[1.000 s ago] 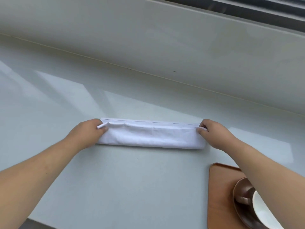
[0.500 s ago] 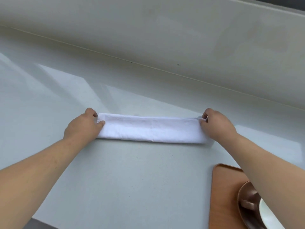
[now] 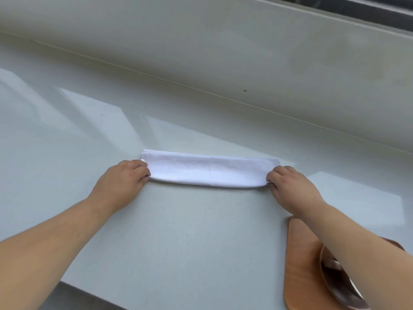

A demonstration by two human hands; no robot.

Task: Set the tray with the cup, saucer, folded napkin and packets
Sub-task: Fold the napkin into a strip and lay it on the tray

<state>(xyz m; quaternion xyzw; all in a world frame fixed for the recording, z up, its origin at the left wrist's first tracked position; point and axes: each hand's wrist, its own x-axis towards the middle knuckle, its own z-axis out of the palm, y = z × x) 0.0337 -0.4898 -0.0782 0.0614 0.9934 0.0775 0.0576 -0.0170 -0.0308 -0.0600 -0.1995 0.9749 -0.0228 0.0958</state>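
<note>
Two hands on the napkin (image 3: 210, 170), one at each end, and compared with a second ago it's gone from a loose, puffy strip with a hem edge sticking out at the back to a flat, tidy long band lying on the bench (image 3: 178, 231). Left hand (image 3: 125, 182) has its fingers (image 3: 143, 173) curled down over the left end, right hand (image 3: 290, 184) has its fingers pinched narrow on the right end, so both are holding cloth. I'd say that lengthwise fold is basically done, and it probably wants one more fold across to get short enough. Tray (image 3: 299, 265) sits at the near right, well apart from the napkin, with the saucer (image 3: 335, 285) on it half hidden under the right forearm. Can't see any packets, and can't make out the cup either.
</note>
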